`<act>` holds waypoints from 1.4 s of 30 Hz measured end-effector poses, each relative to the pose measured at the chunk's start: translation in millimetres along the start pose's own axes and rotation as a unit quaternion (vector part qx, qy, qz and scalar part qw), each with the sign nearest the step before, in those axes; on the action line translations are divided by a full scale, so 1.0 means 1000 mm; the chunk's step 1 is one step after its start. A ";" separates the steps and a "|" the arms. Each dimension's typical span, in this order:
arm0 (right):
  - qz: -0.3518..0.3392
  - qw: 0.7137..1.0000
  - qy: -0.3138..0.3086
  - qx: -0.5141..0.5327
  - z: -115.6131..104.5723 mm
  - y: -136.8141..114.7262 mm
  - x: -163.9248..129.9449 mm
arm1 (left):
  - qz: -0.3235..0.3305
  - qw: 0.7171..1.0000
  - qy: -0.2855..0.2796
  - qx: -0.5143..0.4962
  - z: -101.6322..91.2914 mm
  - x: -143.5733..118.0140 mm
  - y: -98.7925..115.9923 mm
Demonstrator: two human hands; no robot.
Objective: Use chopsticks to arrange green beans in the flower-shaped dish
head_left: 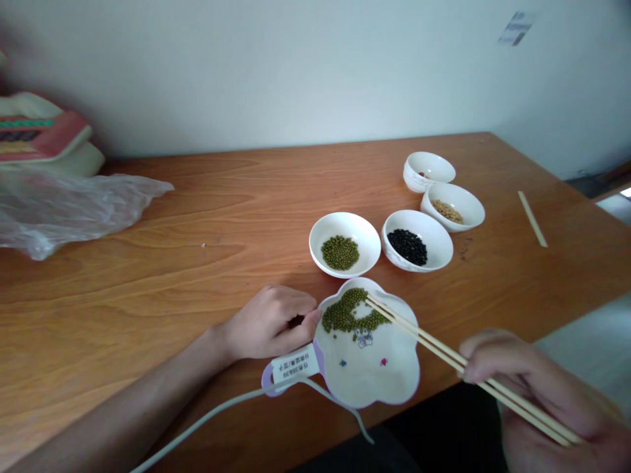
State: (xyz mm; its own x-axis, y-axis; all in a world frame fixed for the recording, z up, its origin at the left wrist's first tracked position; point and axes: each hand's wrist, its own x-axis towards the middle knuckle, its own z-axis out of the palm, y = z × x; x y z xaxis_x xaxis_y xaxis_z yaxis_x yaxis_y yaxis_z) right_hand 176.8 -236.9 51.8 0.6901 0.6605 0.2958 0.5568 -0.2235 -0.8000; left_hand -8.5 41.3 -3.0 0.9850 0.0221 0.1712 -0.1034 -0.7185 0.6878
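Observation:
A pair of wooden chopsticks [444, 351] is gripped by my right hand [542, 394], at the lower right. Their tips are close together among the green mung beans [340, 316] in a white flower-shaped dish [365, 384] with a purple rim and handle. My left hand [276, 322] is closed at the dish's left rim, thumb and curled fingers against it. Just behind the dish, a white bowl [318, 253] contains more mung beans [340, 253]. To its right, a second bowl [441, 246] has black beans [407, 246] in it.
Farther back are a bowl [473, 207] of tan beans [447, 211] and a bowl [413, 179] with a few reddish bits. A loose stick [532, 220] lies at the right. Clear plastic wrap [83, 203] is at the left. A pale cord [211, 417] crosses the dish's handle.

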 end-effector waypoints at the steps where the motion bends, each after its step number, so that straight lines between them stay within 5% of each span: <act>1: 0.004 1.000 -0.014 0.006 0.004 -0.004 0.002 | 0.000 1.000 0.001 0.001 0.000 0.000 0.000; 9: 0.000 0.998 -0.067 0.019 0.011 -0.008 0.016 | -0.001 1.000 -0.004 0.002 0.000 0.001 0.000; 42: -0.003 0.999 -0.029 0.019 -0.004 0.003 0.004 | 0.005 1.000 0.004 0.007 -0.001 0.001 0.001</act>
State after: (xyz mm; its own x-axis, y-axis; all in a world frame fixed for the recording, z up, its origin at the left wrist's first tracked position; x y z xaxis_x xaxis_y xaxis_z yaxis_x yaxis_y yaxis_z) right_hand 183.0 -238.1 52.7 0.6578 0.7030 0.2703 0.5420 -0.1926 -0.8180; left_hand -7.4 41.0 -1.6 0.9826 0.0208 0.1844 -0.1115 -0.7284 0.6761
